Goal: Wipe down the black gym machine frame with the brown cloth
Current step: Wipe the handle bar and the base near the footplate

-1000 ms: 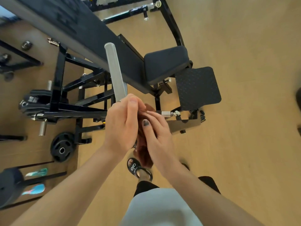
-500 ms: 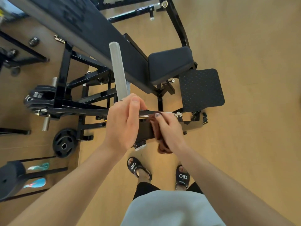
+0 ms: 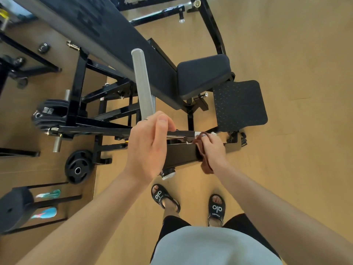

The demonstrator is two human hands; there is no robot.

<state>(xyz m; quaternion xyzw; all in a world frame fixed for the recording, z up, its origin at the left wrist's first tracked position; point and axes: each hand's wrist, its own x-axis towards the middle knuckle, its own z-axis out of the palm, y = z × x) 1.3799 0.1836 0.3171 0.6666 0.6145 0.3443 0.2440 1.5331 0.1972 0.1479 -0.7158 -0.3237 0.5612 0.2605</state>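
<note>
— At the bar's end, what do the fingers grip?
— Right hand point(image 3: 213, 150) clamps the brown cloth point(image 3: 205, 166) against the black frame point(image 3: 181, 154); left hand point(image 3: 147, 146) curls round the silver handle point(image 3: 143, 83).
— Around them?
— Seat pad point(image 3: 203, 73) at twelve o'clock, footplate point(image 3: 239, 105) at one, weight plate point(image 3: 78, 166) at nine. The left hand hides part of the bar.

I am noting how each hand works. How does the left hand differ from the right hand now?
The left hand holds no cloth; it grips the frame near the silver handle. The right hand holds the brown cloth against the frame's end. The left hand looks nearer and bigger than the right hand. Both touch the same bar.
</note>
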